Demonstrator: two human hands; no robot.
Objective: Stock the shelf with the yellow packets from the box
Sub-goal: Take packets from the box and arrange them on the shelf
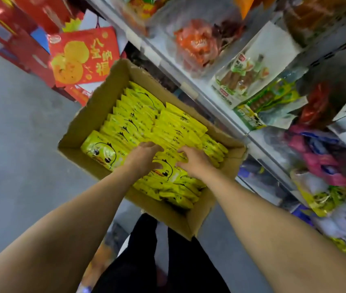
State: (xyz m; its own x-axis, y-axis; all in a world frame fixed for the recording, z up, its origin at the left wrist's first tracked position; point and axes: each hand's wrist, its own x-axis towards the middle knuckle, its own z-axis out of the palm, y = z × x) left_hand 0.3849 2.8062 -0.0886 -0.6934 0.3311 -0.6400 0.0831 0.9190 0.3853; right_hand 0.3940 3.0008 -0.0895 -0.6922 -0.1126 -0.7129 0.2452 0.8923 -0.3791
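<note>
Cardboard box [96,115] on grey floor [20,144]

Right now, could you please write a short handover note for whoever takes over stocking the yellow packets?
Left hand: inside the cardboard box, fingers curled round the left side of a bunch of yellow packets.
Right hand: on the same bunch from the right, fingers curled over its edge.
Box: open on the floor beside the shelf, nearly full, with packets in rows.
Done: no packet is lifted clear of the box yet.
Left: lift the bunch out, set it on the shelf, and repeat until the box is empty.
</note>
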